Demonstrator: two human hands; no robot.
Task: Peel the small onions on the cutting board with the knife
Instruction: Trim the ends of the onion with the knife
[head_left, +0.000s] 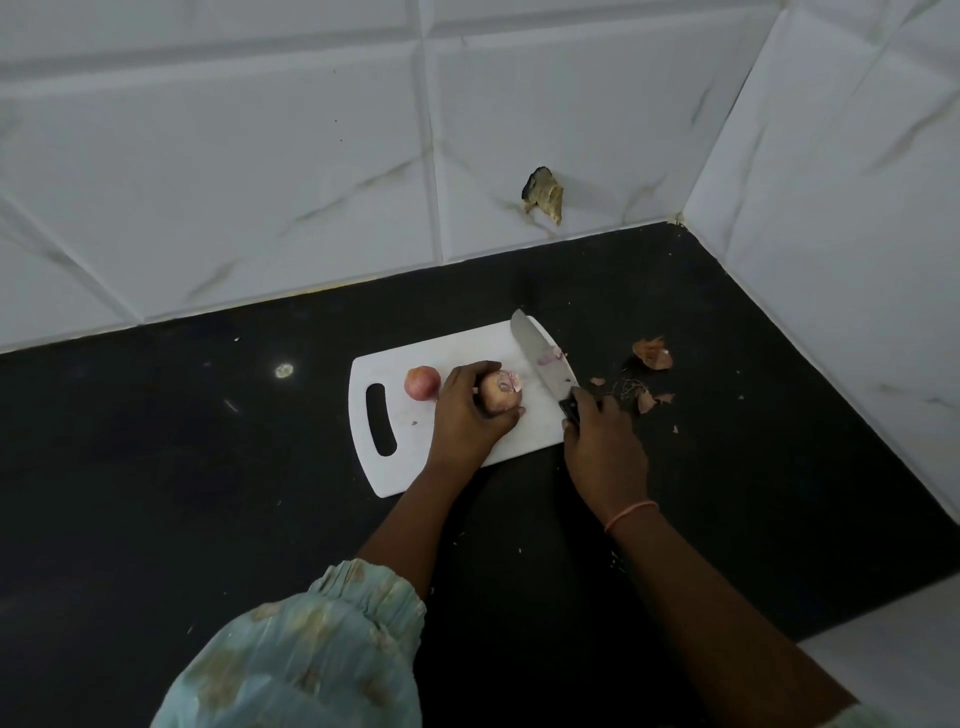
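knife (540, 361) handle hidden in right hand (602, 441)

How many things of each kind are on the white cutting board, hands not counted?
Onions: 2, one held by the left hand, one pinkish lying free
Knives: 1, held by the right hand
Small cut-off onion pieces: 1
Total: 4

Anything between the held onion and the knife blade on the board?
Head view: only bare white cutting board separates the brownish onion from the steel knife blade.
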